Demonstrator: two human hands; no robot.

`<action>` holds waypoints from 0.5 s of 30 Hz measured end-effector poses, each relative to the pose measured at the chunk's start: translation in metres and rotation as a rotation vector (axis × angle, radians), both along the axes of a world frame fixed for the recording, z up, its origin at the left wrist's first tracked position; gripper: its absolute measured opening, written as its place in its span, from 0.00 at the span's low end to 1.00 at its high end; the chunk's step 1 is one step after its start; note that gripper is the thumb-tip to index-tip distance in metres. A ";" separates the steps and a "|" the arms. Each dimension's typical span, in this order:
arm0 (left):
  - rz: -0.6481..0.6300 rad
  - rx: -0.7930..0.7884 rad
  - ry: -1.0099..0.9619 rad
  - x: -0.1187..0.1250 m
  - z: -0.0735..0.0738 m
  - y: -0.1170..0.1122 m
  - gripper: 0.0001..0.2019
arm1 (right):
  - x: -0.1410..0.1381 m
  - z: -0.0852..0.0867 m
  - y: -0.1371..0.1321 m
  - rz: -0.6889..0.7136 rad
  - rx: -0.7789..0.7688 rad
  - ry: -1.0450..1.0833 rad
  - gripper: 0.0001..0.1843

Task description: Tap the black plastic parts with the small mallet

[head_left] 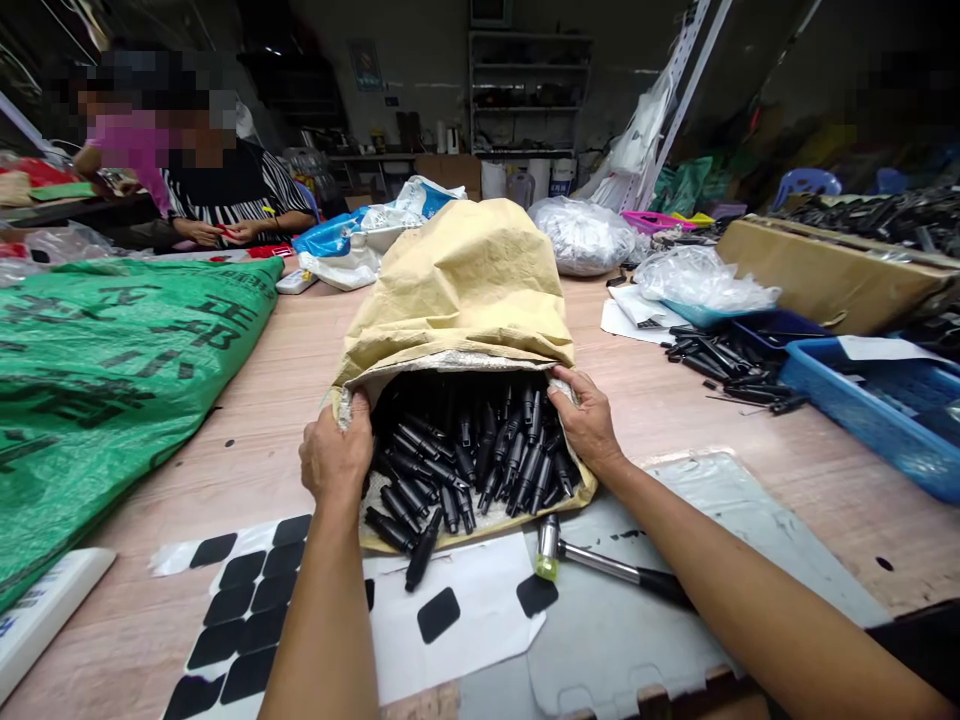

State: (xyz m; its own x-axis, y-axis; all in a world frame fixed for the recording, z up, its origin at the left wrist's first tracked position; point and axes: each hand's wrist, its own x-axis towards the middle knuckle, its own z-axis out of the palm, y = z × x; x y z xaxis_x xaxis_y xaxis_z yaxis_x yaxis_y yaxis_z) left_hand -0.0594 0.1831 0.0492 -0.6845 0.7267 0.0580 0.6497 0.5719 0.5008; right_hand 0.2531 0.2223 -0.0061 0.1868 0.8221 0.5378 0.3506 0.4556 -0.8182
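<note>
A tan woven sack [465, 270] lies on the table with its mouth facing me. My left hand [337, 445] is closed round the left edge of the mouth, thumb on top. On the other side, my right hand [585, 415] pinches the right edge. Inside lie many black tubular plastic parts [450, 455], and one black part [424, 550] pokes out over the front lip. Below the mouth is a white sheet with black rounded-square stickers [438, 614]. A hammer [600, 562] with a yellow-tipped head rests under my right forearm.
A green printed sack [135, 350] covers the table's left side. At right are a blue basket [862, 400], loose black parts [720, 355] and a cardboard box [832, 270]. A grey mat [720, 560] lies in front. A person in striped sleeves [255, 195] works at far left.
</note>
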 end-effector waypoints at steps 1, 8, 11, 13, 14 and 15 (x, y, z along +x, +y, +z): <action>-0.002 0.003 0.001 0.000 0.000 -0.001 0.36 | 0.000 -0.001 0.000 0.000 0.002 -0.001 0.18; -0.022 0.008 0.021 -0.002 -0.002 -0.003 0.35 | 0.001 -0.003 0.001 0.004 0.010 -0.002 0.18; -0.029 0.021 0.016 -0.003 -0.003 -0.003 0.35 | 0.002 -0.004 0.001 0.004 0.011 -0.001 0.17; -0.028 0.033 0.008 -0.002 -0.004 -0.004 0.35 | 0.002 -0.005 0.002 0.001 0.011 -0.001 0.17; -0.025 0.038 0.004 -0.002 -0.004 -0.004 0.35 | 0.002 -0.005 0.002 -0.001 0.011 0.000 0.17; -0.024 0.042 0.000 -0.002 -0.004 -0.005 0.35 | 0.002 -0.005 0.002 -0.003 0.011 0.000 0.18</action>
State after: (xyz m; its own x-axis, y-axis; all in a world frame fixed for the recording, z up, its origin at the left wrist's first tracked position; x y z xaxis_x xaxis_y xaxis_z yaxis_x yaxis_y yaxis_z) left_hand -0.0612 0.1784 0.0452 -0.6667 0.7400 0.0892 0.6633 0.5345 0.5237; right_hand 0.2552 0.2245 -0.0113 0.1889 0.8156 0.5469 0.3523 0.4636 -0.8130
